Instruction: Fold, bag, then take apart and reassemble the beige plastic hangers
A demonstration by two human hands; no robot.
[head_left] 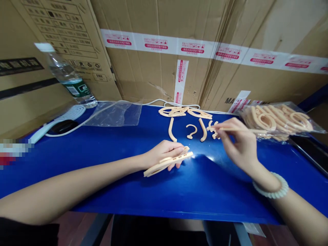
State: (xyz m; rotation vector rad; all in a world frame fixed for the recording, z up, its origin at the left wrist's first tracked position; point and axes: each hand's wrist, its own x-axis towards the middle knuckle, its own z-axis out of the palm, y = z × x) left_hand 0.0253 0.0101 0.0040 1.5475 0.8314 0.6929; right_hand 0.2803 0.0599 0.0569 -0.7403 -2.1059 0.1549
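Observation:
My left hand (169,154) is closed around a folded beige plastic hanger (169,163), tilted over the blue table, with slots along its edge. My right hand (238,145) is raised, its fingers pinching a thin beige stick-like piece (252,130) that points right. Just left of those fingertips are small beige hook pieces (214,132), partly hidden by the hand. Between the hands and the wall lie a loose hanger hook (191,131) and two curved hanger arms (172,130) (203,130). Behind them are folded hangers (172,111) (200,113).
A clear bag of beige hanger parts (282,119) lies at the right, by a dark flat device (311,153). At the left are a water bottle (74,82), a pale hairbrush (66,114), a black object (64,126) and an empty plastic bag (116,114). Cardboard boxes (153,71) stand behind.

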